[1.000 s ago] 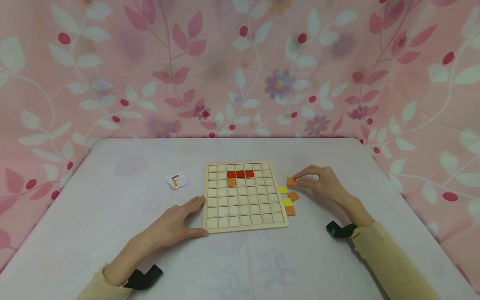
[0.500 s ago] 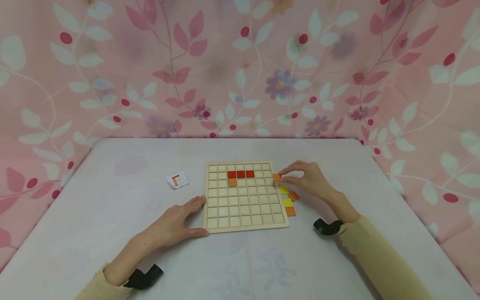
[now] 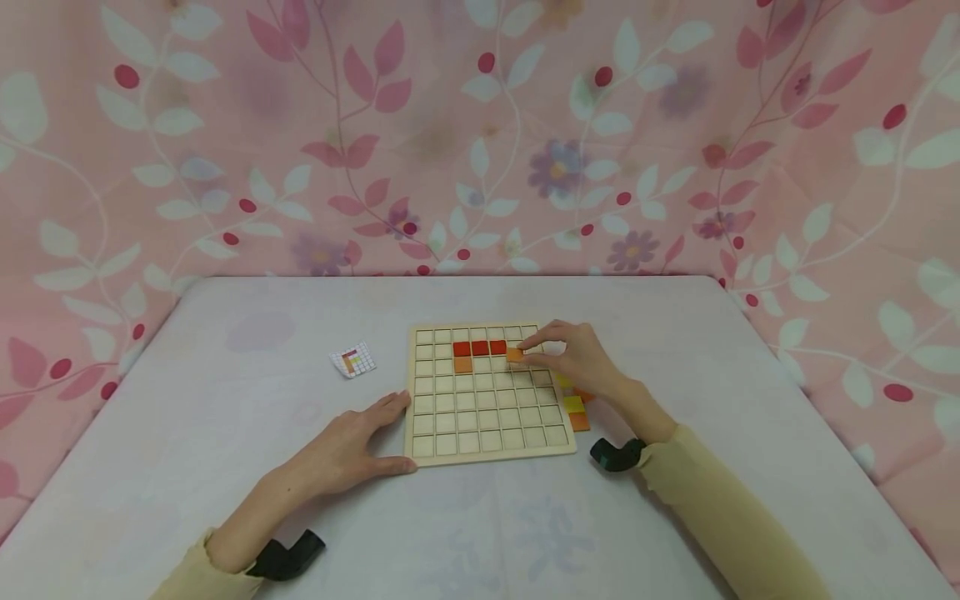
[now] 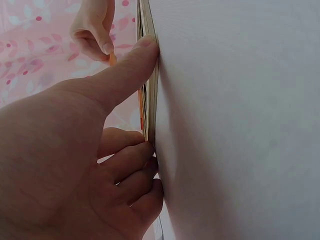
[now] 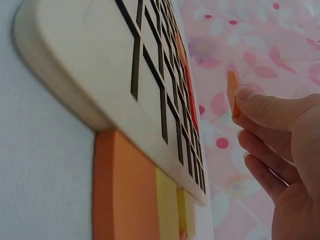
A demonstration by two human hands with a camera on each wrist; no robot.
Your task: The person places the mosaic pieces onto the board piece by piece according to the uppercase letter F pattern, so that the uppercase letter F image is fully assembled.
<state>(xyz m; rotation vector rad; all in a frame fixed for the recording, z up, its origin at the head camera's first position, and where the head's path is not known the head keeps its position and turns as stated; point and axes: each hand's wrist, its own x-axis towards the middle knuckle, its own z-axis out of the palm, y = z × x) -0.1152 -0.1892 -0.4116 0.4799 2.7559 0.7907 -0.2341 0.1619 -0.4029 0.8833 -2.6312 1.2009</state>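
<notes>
My right hand (image 3: 577,357) pinches an orange square tile (image 3: 514,355) between thumb and fingertips. In the right wrist view that tile (image 5: 232,95) is raised off the surface of the wooden grid board (image 5: 75,60). My left hand (image 3: 345,450) rests against the board's left edge, fingers on the side and thumb at the near left corner. The left wrist view shows the thumb (image 4: 130,70) touching the board's edge. On the grid board (image 3: 480,421) lie a row of three red tiles (image 3: 480,348) and one orange tile (image 3: 463,365) under the leftmost red one.
Loose yellow (image 3: 573,404) and orange tiles (image 3: 579,422) lie along the board's right edge, some partly hidden by the right hand. A small paper card with a coloured grid pattern (image 3: 354,360) lies left of the board. A floral curtain (image 3: 480,150) hangs behind the white table (image 3: 262,333).
My right hand has carried the orange tile leftward from beside the board to over its upper right part. The left hand and the board have stayed in place.
</notes>
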